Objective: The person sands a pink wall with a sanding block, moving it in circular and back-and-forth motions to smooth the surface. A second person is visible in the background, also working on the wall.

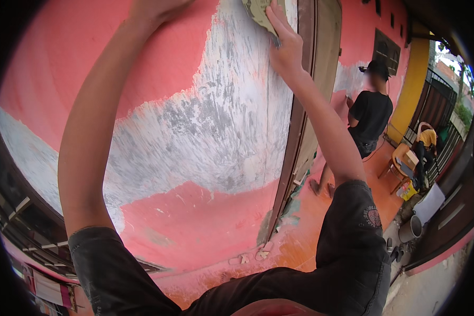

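Both my arms reach up against a pink painted wall point(164, 63) with a broad scraped patch of white and grey point(209, 122). At the top edge, my right hand point(286, 47) grips a khaki sheet point(262, 14) with a ragged pale edge and printing on it, probably sandpaper. The sheet lies over the white part of the wall, close beside a brown door frame point(300, 118). My left hand point(158, 10) is at or near the pink paint on the upper left. Its fingers are mostly cut off by the picture's edge.
A person point(371, 106) in black works at the wall beyond the door point(327, 79). Farther right are a wooden chair point(401, 158) holding things, another person point(426, 144) and a bucket point(410, 229). Paint flakes lie on the orange floor point(300, 249). A dark window frame point(27, 221) is low on the left.
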Demonstrator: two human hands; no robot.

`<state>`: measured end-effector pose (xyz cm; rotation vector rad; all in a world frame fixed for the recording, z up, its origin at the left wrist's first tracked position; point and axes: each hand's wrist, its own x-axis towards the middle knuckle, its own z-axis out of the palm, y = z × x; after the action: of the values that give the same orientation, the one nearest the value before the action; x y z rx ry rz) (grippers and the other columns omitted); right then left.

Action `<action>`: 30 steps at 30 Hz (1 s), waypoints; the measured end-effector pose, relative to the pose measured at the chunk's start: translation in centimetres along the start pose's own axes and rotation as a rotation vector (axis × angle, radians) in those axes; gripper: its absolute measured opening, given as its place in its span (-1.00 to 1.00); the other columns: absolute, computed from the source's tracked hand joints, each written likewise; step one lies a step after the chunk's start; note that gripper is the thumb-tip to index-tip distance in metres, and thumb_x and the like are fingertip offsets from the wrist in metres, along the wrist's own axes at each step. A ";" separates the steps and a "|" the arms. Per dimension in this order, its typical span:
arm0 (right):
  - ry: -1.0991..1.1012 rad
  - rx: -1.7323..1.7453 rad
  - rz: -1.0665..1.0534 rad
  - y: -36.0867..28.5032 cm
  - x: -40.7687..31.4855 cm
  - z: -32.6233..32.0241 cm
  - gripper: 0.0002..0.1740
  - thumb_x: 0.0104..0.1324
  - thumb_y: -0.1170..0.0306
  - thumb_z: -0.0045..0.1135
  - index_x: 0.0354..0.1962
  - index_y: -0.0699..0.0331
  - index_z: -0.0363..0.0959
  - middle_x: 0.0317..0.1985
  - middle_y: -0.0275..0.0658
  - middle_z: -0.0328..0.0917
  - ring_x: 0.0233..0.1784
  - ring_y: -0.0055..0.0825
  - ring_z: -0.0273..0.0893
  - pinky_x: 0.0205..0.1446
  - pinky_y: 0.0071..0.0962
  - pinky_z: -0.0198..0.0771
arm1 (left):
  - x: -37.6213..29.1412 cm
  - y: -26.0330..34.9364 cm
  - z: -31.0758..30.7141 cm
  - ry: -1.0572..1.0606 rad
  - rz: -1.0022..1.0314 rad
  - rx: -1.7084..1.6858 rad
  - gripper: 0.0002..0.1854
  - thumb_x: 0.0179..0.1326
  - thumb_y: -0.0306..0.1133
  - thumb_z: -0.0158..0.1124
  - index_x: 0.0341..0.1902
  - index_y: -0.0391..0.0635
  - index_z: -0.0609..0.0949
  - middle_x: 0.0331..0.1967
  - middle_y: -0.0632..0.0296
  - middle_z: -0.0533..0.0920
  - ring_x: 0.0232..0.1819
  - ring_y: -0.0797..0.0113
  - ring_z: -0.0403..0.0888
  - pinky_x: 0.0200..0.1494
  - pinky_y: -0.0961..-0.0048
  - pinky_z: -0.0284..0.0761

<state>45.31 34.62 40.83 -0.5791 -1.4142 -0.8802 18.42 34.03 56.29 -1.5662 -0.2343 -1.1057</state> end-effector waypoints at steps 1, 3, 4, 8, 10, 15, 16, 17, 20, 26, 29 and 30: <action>0.030 0.017 -0.056 -1.5 -3.0 -0.6 -0.34 0.19 0.82 0.05 0.24 0.26 0.52 0.31 -0.08 0.53 0.36 -0.02 0.46 0.32 -0.31 0.50 | 0.0 0.2 0.1 0.001 0.003 0.001 -0.61 0.28 -0.09 0.20 -0.03 -0.16 0.59 0.16 -0.05 0.55 0.20 -0.11 0.48 0.27 0.03 0.38; -0.095 0.097 -0.036 -0.8 -4.7 -1.4 -0.15 0.02 0.88 0.04 0.32 0.26 0.45 0.44 -0.09 0.38 0.53 -0.09 0.27 0.53 -0.31 0.31 | 0.2 0.6 0.4 0.001 -0.004 -0.016 -0.62 0.28 -0.09 0.19 -0.04 -0.16 0.59 0.15 -0.05 0.55 0.20 -0.10 0.48 0.28 0.03 0.38; -0.159 0.140 -0.025 -0.6 -5.1 -1.8 -0.06 -0.06 0.92 0.03 0.36 0.27 0.42 0.50 -0.10 0.31 0.62 -0.12 0.17 0.64 -0.31 0.21 | 0.2 0.8 0.5 -0.001 -0.010 -0.023 -0.62 0.28 -0.09 0.19 -0.05 -0.16 0.59 0.15 -0.05 0.55 0.20 -0.10 0.48 0.28 0.03 0.38; 0.074 0.120 0.048 1.4 10.2 0.7 -0.68 0.33 0.64 -0.05 -0.02 0.45 0.57 -0.01 0.27 0.62 0.06 0.02 0.69 0.02 -0.21 0.54 | 0.8 0.8 -1.1 -0.015 0.000 -0.002 -0.63 0.29 -0.09 0.17 -0.06 -0.16 0.59 0.14 -0.05 0.55 0.20 -0.09 0.48 0.28 0.03 0.38; -0.062 -0.056 0.224 2.2 15.3 0.4 -0.62 0.35 0.61 -0.05 0.09 0.45 0.55 -0.04 0.27 0.63 0.05 0.00 0.69 0.03 -0.21 0.53 | 0.8 0.5 -0.6 0.016 0.034 -0.020 -0.64 0.30 -0.10 0.17 -0.07 -0.15 0.59 0.13 -0.05 0.55 0.19 -0.09 0.48 0.28 0.03 0.38; -0.117 0.029 0.097 2.6 1.7 0.6 -0.13 0.00 0.93 -0.01 0.31 0.26 0.45 0.46 -0.05 0.36 0.60 -0.16 0.20 0.60 -0.42 0.20 | 0.3 0.6 -0.4 -0.006 0.007 -0.032 -0.64 0.30 -0.10 0.17 -0.07 -0.15 0.59 0.12 -0.04 0.55 0.19 -0.08 0.49 0.28 0.04 0.38; -0.041 0.121 -0.023 -0.8 -2.1 -0.3 -0.11 -0.01 0.93 -0.03 0.33 0.28 0.44 0.47 -0.05 0.35 0.60 -0.14 0.22 0.59 -0.37 0.21 | -0.1 0.4 -0.7 -0.020 0.000 -0.022 -0.64 0.30 -0.10 0.17 -0.07 -0.15 0.59 0.12 -0.04 0.55 0.19 -0.08 0.49 0.28 0.04 0.38; -0.120 0.137 0.030 -1.2 -6.0 -1.6 -0.06 -0.05 0.94 -0.04 0.36 0.30 0.41 0.50 -0.03 0.30 0.62 -0.15 0.19 0.62 -0.29 0.18 | 0.1 0.6 -0.6 -0.015 0.002 -0.012 -0.64 0.30 -0.10 0.17 -0.07 -0.15 0.59 0.12 -0.04 0.55 0.19 -0.08 0.49 0.28 0.04 0.38; -0.095 0.196 -0.012 2.1 -5.7 -2.6 -0.09 0.00 0.93 0.03 0.35 0.23 0.44 0.49 -0.09 0.31 0.60 -0.18 0.21 0.63 -0.32 0.19 | 0.6 1.2 -0.2 0.004 -0.001 0.006 -0.65 0.30 -0.09 0.18 -0.08 -0.15 0.59 0.12 -0.03 0.55 0.19 -0.07 0.49 0.28 0.04 0.38; 0.081 0.243 0.107 6.1 10.6 -1.0 -0.47 0.33 0.73 -0.21 0.17 0.40 0.55 0.16 0.22 0.61 0.22 -0.07 0.64 0.28 -0.37 0.46 | 1.0 1.1 0.3 0.032 0.003 -0.042 -0.65 0.29 -0.09 0.20 -0.09 -0.14 0.59 0.11 -0.02 0.55 0.18 -0.06 0.49 0.26 0.04 0.39; -0.067 -0.135 0.209 5.6 4.1 -0.2 -0.52 0.33 0.74 0.11 0.20 0.36 0.54 0.14 0.13 0.61 0.19 0.06 0.59 0.12 -0.37 0.54 | 0.3 0.2 -0.7 -0.008 0.005 -0.009 -0.64 0.29 -0.08 0.20 -0.09 -0.14 0.60 0.11 -0.02 0.55 0.19 -0.05 0.48 0.27 0.04 0.38; 0.054 0.064 -0.021 2.6 1.1 0.2 -0.37 0.23 0.83 0.08 0.26 0.31 0.51 0.25 0.07 0.57 0.33 -0.01 0.53 0.29 -0.38 0.49 | 0.0 -0.2 -1.4 -0.035 -0.002 0.014 -0.64 0.29 -0.08 0.20 -0.09 -0.14 0.60 0.11 -0.02 0.55 0.19 -0.06 0.48 0.27 0.04 0.37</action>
<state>47.20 36.09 42.32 -0.4898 -1.3962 -0.8585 17.58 32.93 56.25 -1.5744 -0.2666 -1.0764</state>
